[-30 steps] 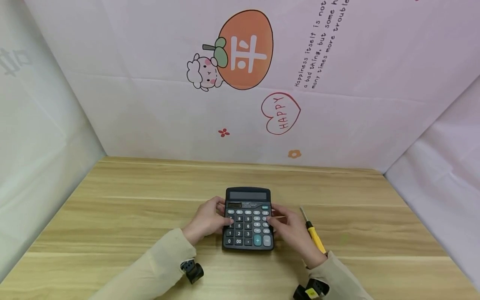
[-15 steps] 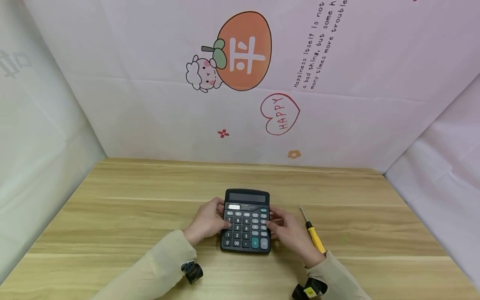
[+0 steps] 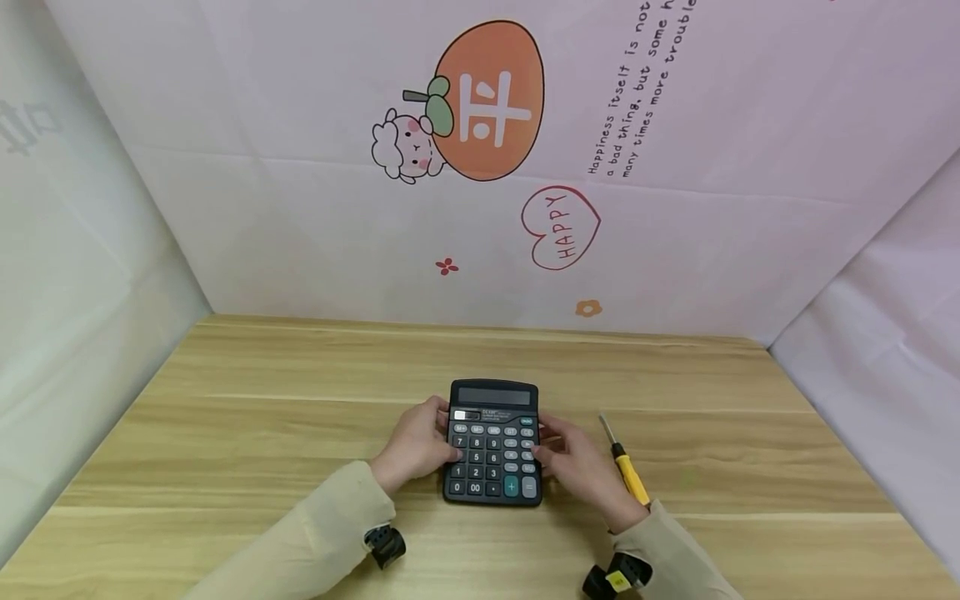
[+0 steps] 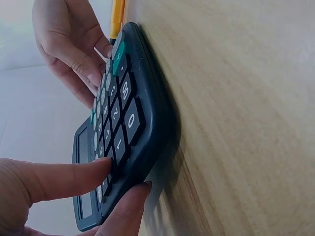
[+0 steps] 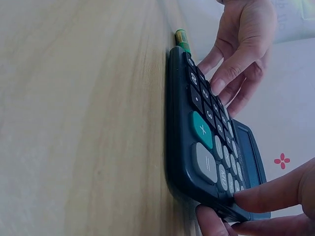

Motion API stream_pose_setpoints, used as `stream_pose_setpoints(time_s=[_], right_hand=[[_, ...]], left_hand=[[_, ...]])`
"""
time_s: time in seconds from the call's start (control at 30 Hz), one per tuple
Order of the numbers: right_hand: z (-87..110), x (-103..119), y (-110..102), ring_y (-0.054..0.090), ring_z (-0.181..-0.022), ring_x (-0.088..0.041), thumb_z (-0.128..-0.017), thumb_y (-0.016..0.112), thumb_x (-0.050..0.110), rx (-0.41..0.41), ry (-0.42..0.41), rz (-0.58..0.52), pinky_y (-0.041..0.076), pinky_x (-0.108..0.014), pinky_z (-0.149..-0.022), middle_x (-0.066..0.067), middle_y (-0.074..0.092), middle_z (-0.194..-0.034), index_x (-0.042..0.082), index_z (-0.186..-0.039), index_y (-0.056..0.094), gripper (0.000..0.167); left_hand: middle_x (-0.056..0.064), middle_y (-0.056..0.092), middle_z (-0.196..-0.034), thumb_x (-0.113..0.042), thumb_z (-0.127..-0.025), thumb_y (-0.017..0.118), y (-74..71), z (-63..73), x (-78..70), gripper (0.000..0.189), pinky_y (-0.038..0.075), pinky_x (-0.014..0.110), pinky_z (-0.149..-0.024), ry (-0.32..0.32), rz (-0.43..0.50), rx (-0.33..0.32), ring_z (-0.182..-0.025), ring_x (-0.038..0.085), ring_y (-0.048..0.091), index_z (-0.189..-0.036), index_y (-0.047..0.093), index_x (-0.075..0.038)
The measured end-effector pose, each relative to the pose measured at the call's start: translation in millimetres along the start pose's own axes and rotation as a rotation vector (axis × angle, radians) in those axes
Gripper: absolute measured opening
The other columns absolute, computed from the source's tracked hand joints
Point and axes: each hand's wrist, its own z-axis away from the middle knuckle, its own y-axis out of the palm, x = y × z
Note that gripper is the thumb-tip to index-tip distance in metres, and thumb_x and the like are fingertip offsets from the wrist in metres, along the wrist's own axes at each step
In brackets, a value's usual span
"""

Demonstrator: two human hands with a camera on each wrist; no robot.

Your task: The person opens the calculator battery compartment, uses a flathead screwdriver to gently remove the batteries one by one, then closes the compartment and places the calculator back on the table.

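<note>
A black desk calculator [image 3: 492,450] faces up between my two hands, its screen end away from me. My left hand [image 3: 415,442] grips its left side, the thumb over the number keys and fingers under the edge. On the opposite side my right hand [image 3: 583,468] holds it likewise, thumb on the right-hand key column. In the left wrist view the calculator's near edge [image 4: 160,105] lies close over the table. A small green battery [image 5: 181,39] shows beyond the calculator in the right wrist view, near the left hand. The calculator's underside is hidden.
A screwdriver with a yellow and black handle [image 3: 632,477] lies just right of the right hand, its shaft pointing away. The wooden table [image 3: 300,367] meets a printed white cloth backdrop [image 3: 322,250] at the back, with white cloth on both sides.
Both hands have brought the calculator slightly toward me and a little left, with a slight change of tilt. Its small solar panel now catches some light. The screwdriver has stayed put.
</note>
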Motion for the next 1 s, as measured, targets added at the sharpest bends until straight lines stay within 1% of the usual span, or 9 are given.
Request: stream_pose_setpoints(time_s=[0.23,0.47,0.73,1.0], right_hand=[[-1.1,-1.2,-1.5,0.061,-0.092,-0.023,-0.090,0.057,-0.001,-0.004,-0.019,0.002,0.056,-0.033,-0.070,-0.022,0.058,-0.115,-0.011,-0.137,0.042,0.050],[-3.3,-0.7,0.6,0.061,-0.091,-0.022,-0.090,0.058,0.000,-0.007,0.006,0.037,0.054,-0.032,-0.069,-0.019,0.060,-0.114,-0.009,-0.136,0.045,0.049],[-7.9,0.9,2.7,0.059,-0.094,-0.022,-0.091,0.056,0.001,0.014,0.025,0.069,0.053,-0.032,-0.070,-0.018,0.061,-0.114,-0.009,-0.136,0.046,0.048],[-8.9,0.0,2.8,0.059,-0.091,-0.022,-0.091,0.055,0.000,0.023,0.027,0.046,0.053,-0.032,-0.067,-0.018,0.061,-0.111,-0.010,-0.135,0.046,0.046]], left_hand=[[0.012,0.062,-0.096,0.005,-0.065,0.079,1.2,-0.7,-1.6,0.056,0.051,0.039,-0.081,0.000,-0.034,-0.014,-0.082,0.021,0.061,-0.116,0.055,0.007],[0.012,0.062,-0.095,0.002,-0.065,0.081,1.7,-4.3,0.0,0.055,0.048,0.041,-0.086,-0.012,-0.077,-0.012,-0.087,0.023,0.057,-0.114,0.056,0.009],[0.014,0.061,-0.099,-0.001,-0.066,0.082,0.8,-7.6,3.7,0.053,0.048,0.042,-0.088,-0.044,-0.090,0.001,-0.091,0.025,0.056,-0.113,0.057,0.008],[0.014,0.061,-0.101,-0.001,-0.067,0.082,0.3,-8.0,5.2,0.057,0.047,0.043,-0.089,-0.056,-0.085,0.013,-0.092,0.026,0.056,-0.117,0.056,0.009]])
